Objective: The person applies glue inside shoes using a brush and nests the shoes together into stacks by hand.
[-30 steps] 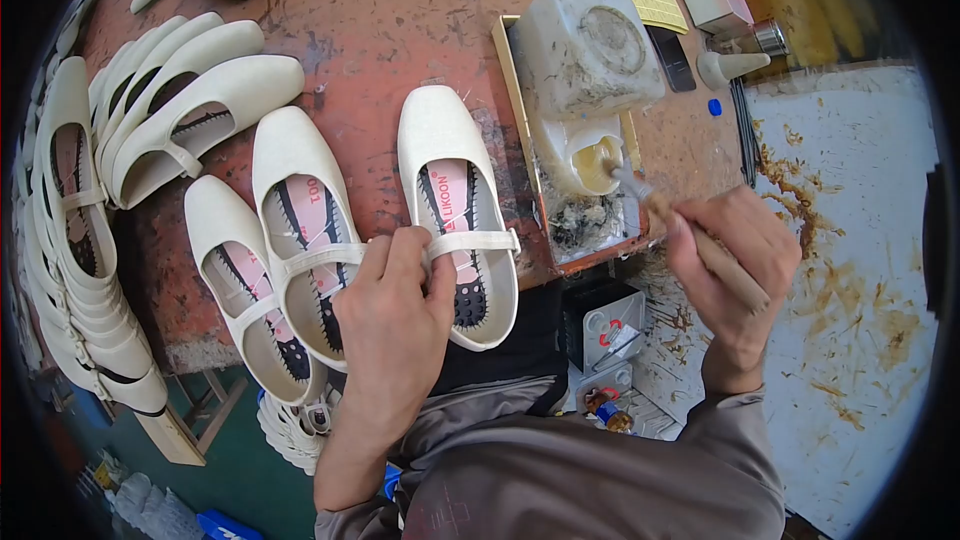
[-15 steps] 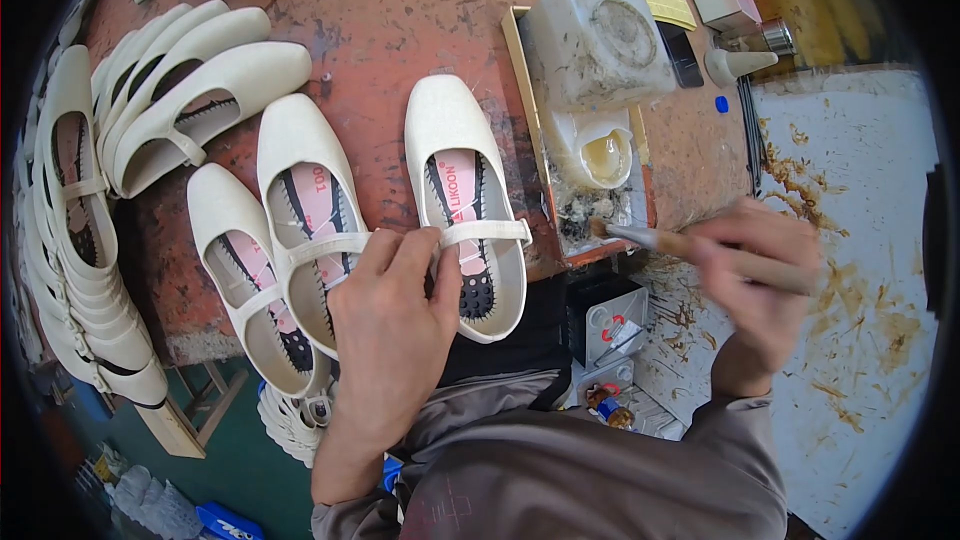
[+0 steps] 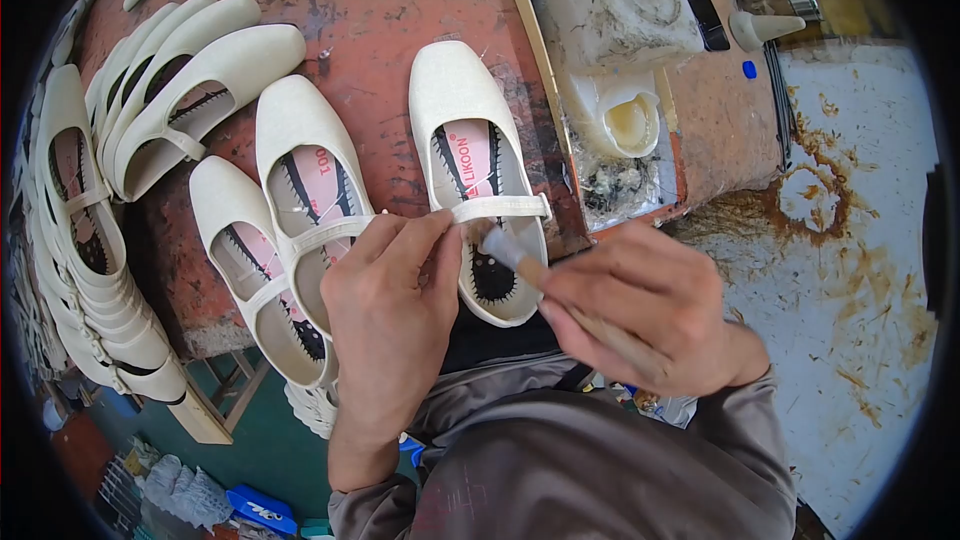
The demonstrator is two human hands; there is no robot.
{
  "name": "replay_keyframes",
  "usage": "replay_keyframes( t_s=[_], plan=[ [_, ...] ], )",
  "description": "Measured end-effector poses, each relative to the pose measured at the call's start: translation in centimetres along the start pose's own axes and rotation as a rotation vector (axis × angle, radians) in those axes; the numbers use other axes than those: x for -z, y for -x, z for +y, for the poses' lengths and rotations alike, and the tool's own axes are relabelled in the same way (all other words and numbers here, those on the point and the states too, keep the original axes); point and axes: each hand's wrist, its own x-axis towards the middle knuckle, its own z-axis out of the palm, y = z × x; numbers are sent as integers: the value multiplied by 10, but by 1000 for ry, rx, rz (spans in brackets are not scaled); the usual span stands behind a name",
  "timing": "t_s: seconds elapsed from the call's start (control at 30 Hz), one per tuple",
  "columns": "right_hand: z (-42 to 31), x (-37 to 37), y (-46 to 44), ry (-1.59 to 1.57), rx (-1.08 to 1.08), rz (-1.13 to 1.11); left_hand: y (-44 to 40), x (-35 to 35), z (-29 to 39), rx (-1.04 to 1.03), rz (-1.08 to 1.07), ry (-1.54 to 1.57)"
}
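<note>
A cream strapped shoe (image 3: 455,82) stands upright on the worktable, toe pointing away from me. My left hand (image 3: 385,285) pinches this shoe's left side edge by the strap (image 3: 505,206), thumb and forefinger together. In my right hand (image 3: 650,305) is a brush (image 3: 520,262) with a wooden handle and a pale ferrule. Its bristles are inside the shoe opening, just below the strap, close to my left fingertips; I cannot tell whether they touch the lining. Two more cream shoes stand left of my left hand, the nearer one (image 3: 300,120) partly covered by it.
A shallow tray (image 3: 668,150) at the right holds a stained plastic container (image 3: 620,10) with yellowish liquid in its spout. Several cream shoes (image 3: 220,70) are lined up at the left. A white nozzle (image 3: 765,28) and a blue cap (image 3: 749,69) lie beyond the tray.
My right hand has brought the brush left from the tray's near edge into the shoe by the strap. My left hand stays at the shoe's edge. The view has shifted slightly.
</note>
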Motion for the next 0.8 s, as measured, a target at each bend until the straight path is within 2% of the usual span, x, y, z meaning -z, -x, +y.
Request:
replay_keyframes(
  t_s=[0.13, 0.23, 0.37, 0.47, 0.6, 0.73, 0.8],
  plan=[
    [10, -2, -8, -129, -112, -82, -1, -4, 0, -23, 29, -4],
    [18, 3, -16, -250, -28, -306, -1, -4, 1, -11, 29, -14],
    [21, 19, -37, -171, 80, -533, -3, -1, 3, -36, 7, -58],
    [19, 20, -43, -23, 102, -428, -3, -2, 2, -32, 10, -52],
    [20, 2, -27, 87, 129, -171, -3, -3, 4, 26, 30, -5],
    [54, -46, -18, 336, 374, 105, -4, -4, 6, 15, 42, -17],
    [58, -49, -18, 423, 389, 92, -6, -7, 6, -3, 48, -39]
  ],
)
